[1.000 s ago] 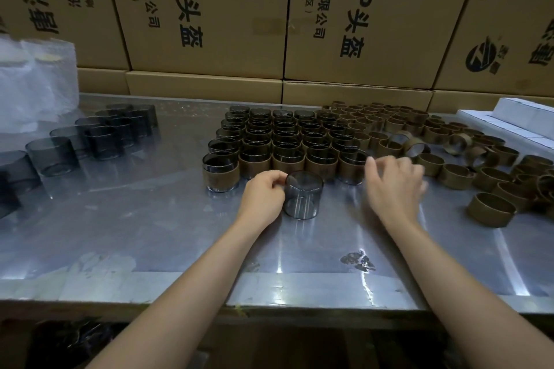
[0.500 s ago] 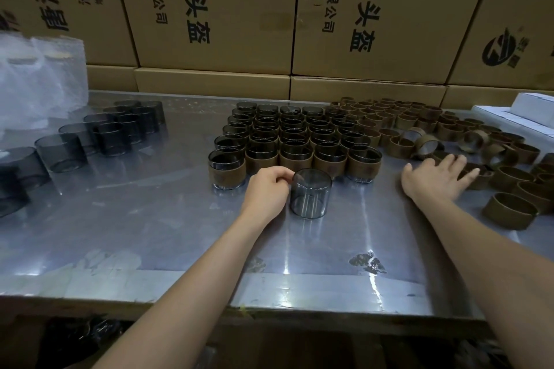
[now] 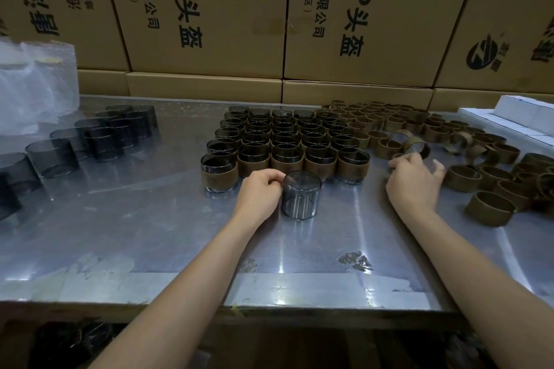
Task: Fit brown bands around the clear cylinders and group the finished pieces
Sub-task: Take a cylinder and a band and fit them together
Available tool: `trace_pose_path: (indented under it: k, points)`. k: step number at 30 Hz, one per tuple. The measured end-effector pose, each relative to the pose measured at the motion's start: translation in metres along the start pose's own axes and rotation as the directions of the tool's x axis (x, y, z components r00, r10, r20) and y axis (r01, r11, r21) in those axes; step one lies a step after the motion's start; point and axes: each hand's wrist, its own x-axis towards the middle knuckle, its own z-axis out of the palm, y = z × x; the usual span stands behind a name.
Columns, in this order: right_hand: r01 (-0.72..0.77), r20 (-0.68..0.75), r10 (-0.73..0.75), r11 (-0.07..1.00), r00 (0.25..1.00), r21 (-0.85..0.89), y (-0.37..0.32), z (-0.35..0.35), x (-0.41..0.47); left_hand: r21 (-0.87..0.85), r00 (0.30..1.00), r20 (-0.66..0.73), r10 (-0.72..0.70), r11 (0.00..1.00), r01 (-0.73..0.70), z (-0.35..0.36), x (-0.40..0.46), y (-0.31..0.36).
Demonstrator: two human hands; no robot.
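A bare smoky clear cylinder (image 3: 301,199) stands upright on the metal table (image 3: 150,219), just in front of the grouped banded cylinders (image 3: 287,144). My left hand (image 3: 259,193) grips its left side at the rim. My right hand (image 3: 415,180) is at the near left edge of the loose brown bands (image 3: 491,208). Its fingers curl down over a brown band (image 3: 393,157) that is mostly hidden beneath them. More bare cylinders (image 3: 99,141) stand in a row at the far left.
Stacked cardboard boxes (image 3: 209,15) wall off the back of the table. A bubble-wrap bundle (image 3: 33,84) sits at the back left, and white boxes (image 3: 521,112) at the back right. The table's front edge (image 3: 269,308) runs below my forearms.
My right hand has gone from lying flat over the bands to a curled grip, shifting slightly left. My left hand stays on the bare cylinder.
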Motion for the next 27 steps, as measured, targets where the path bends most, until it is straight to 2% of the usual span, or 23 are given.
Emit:
trace_pose_path:
  k: [2,4,7,9,11,12,13,14,15,16,18,21,24,27]
  points:
    - [0.002,-0.023,0.003,0.975,1.0,0.222,-0.005,-0.005,-0.009,0.001,1.0,0.002,0.003,1.0,-0.003,0.0,0.0,0.0]
    - [-0.013,-0.028,0.029,0.89,0.999,0.456,-0.01,-0.012,-0.017,0.0,1.0,0.002,0.007,1.0,-0.007,0.0,0.0,-0.001]
    - [0.034,-0.107,0.066,0.68,0.992,0.733,-0.018,-0.028,-0.026,-0.02,1.0,-0.019,0.022,1.0,-0.023,0.0,0.0,0.0]
    - [0.098,-0.182,0.097,0.558,0.979,0.824,-0.024,-0.041,-0.033,-0.035,0.999,-0.037,0.024,0.999,-0.025,0.0,0.001,0.0]
    - [0.13,-0.189,0.106,0.412,0.976,0.902,-0.031,-0.052,-0.039,-0.048,0.999,-0.049,0.024,0.999,-0.026,0.001,0.002,-0.001]
    - [0.105,-0.135,0.092,0.277,0.987,0.955,-0.034,-0.056,-0.041,-0.056,0.998,-0.052,0.032,0.998,-0.035,0.001,0.002,-0.001]
    - [0.016,-0.019,0.045,0.076,0.999,0.997,-0.038,-0.06,-0.043,-0.069,0.998,-0.053,0.046,0.996,-0.05,0.001,0.002,-0.002]
    - [-0.147,0.14,-0.06,-0.153,0.988,0.977,-0.042,-0.063,-0.045,-0.087,0.997,-0.051,0.064,0.994,-0.068,0.001,0.002,-0.002]
    - [-0.332,0.276,-0.204,-0.334,0.939,0.882,-0.046,-0.066,-0.046,-0.108,0.995,-0.05,0.088,0.99,-0.093,0.0,0.002,-0.001]
    - [-0.479,0.358,-0.334,-0.43,0.872,0.765,-0.049,-0.067,-0.046,-0.133,0.991,-0.05,0.121,0.983,-0.126,0.0,0.001,0.001]
    - [-0.636,0.403,-0.509,-0.457,0.76,0.622,-0.053,-0.068,-0.046,-0.211,0.98,-0.047,0.192,0.957,-0.197,-0.001,0.001,0.003]
    - [-0.733,0.45,-0.6,-0.39,0.662,0.558,-0.059,-0.064,-0.047,-0.335,0.967,-0.061,0.248,0.907,-0.253,-0.002,-0.001,0.007]
    - [-0.768,0.476,-0.617,-0.382,0.626,0.515,-0.064,-0.058,-0.047,-0.39,0.939,-0.081,0.333,0.857,-0.337,-0.003,-0.007,0.01]
    - [-0.761,0.468,-0.608,-0.423,0.641,0.492,-0.068,-0.054,-0.048,-0.271,0.882,-0.051,0.468,0.844,-0.463,0.001,-0.013,0.012]
